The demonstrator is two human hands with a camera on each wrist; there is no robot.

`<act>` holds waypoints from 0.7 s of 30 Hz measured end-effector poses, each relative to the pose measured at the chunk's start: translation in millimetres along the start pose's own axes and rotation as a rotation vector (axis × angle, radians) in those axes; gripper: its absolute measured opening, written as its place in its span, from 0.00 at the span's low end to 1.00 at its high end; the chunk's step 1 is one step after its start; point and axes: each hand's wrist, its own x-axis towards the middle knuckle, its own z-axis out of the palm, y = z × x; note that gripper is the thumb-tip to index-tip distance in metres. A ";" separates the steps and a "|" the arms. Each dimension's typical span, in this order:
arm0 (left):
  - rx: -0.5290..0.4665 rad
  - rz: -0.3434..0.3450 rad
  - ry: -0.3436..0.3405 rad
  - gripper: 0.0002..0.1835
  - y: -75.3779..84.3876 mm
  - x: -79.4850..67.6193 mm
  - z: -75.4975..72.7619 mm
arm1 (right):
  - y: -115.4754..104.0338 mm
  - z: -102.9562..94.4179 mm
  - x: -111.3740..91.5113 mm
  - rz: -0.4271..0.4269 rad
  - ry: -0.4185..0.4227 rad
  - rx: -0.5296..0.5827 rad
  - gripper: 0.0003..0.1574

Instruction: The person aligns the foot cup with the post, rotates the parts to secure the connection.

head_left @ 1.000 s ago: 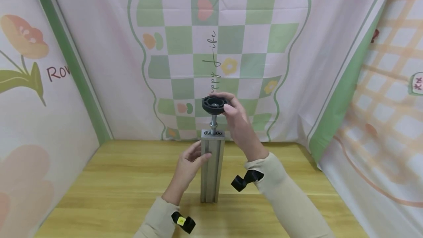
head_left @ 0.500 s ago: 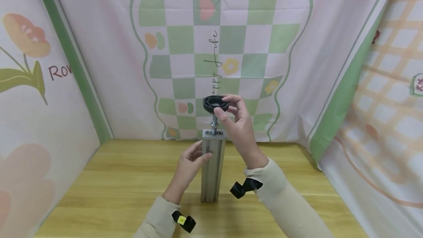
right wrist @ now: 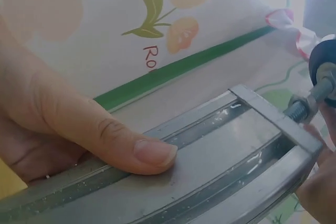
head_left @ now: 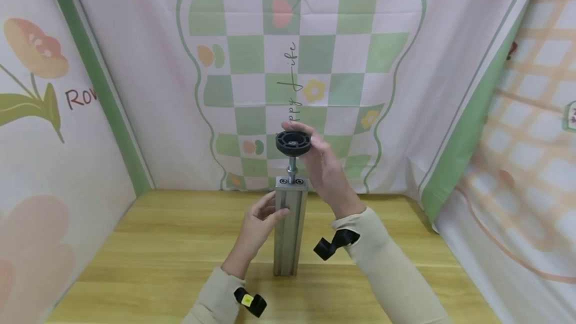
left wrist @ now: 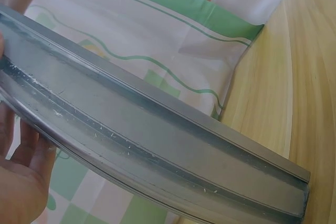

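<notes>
A slotted aluminium profile [head_left: 288,234] stands upright on the wooden table, its grooved side close up in the left wrist view. My left hand [head_left: 256,226] grips its upper part from the left, thumb [right wrist: 155,155] on the front and fingers behind. A threaded stem with a nut [right wrist: 302,107] rises from the end plate [head_left: 291,184]. On top of it sits a black round leveling foot [head_left: 293,144], underside up. My right hand [head_left: 324,166] holds the foot's rim from the right, thumb at the right edge and fingers curving behind it. The fingers are partly hidden by the foot.
The wooden table [head_left: 180,244] surrounds the profile's base. A green-and-white checked curtain [head_left: 315,54] hangs behind, with printed cloth at both sides. Each wrist carries a small black strapped device [head_left: 335,244].
My right hand has shifted round the foot's rim: its thumb came to the front, then moved back to the right edge with the fingers behind. The left hand and profile have stayed still.
</notes>
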 end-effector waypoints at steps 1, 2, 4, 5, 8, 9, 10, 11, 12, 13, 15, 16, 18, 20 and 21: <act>-0.002 0.005 -0.001 0.32 0.2 0.0 0.0 | 1.2 -1.1 0.2 0.006 -0.006 0.028 0.27; 0.001 0.007 -0.002 0.32 0.2 0.1 -0.1 | 2.4 -1.9 0.2 0.014 -0.006 0.055 0.26; 0.005 0.015 -0.004 0.32 0.2 0.2 -0.3 | 4.6 -2.7 0.4 0.025 0.002 0.102 0.24; 0.009 0.015 -0.002 0.32 0.2 0.2 -0.4 | 5.7 -2.9 0.8 0.026 0.007 0.116 0.24; 0.007 0.021 -0.001 0.32 -0.6 0.7 -0.1 | 7.3 -3.0 1.0 0.032 0.023 0.140 0.23; 0.002 0.025 -0.001 0.31 -0.9 0.9 0.1 | 7.5 -3.0 1.0 0.033 0.028 0.141 0.23; -0.003 0.025 0.000 0.31 -1.2 1.2 0.3 | 7.7 -2.9 1.0 0.035 0.032 0.141 0.23; -0.007 0.027 0.000 0.30 -1.2 1.2 0.6 | 7.8 -3.0 0.8 0.037 0.039 0.135 0.23; -0.011 0.027 0.000 0.30 -1.4 1.2 0.8 | 7.9 -3.1 0.4 0.039 0.043 0.126 0.24; -0.014 0.028 -0.001 0.30 -1.4 1.2 0.7 | 7.8 -3.0 0.2 0.040 0.049 0.116 0.24; -0.018 0.024 0.001 0.29 -1.4 1.0 0.6 | 7.8 -2.9 -0.9 0.030 0.063 0.087 0.23; -0.016 0.018 0.003 0.30 -1.4 0.8 0.7 | 7.6 -2.7 -1.8 0.023 0.071 0.060 0.23; -0.014 0.013 0.005 0.30 -1.0 0.3 0.9 | 7.3 -2.1 -4.3 0.001 0.090 -0.008 0.22; -0.012 0.007 0.010 0.31 -0.9 0.4 1.1 | 6.4 -0.3 -7.2 -0.024 0.117 -0.073 0.19; -0.010 0.007 0.011 0.31 -0.8 0.5 1.3 | 5.7 1.2 -8.8 -0.032 0.136 -0.108 0.18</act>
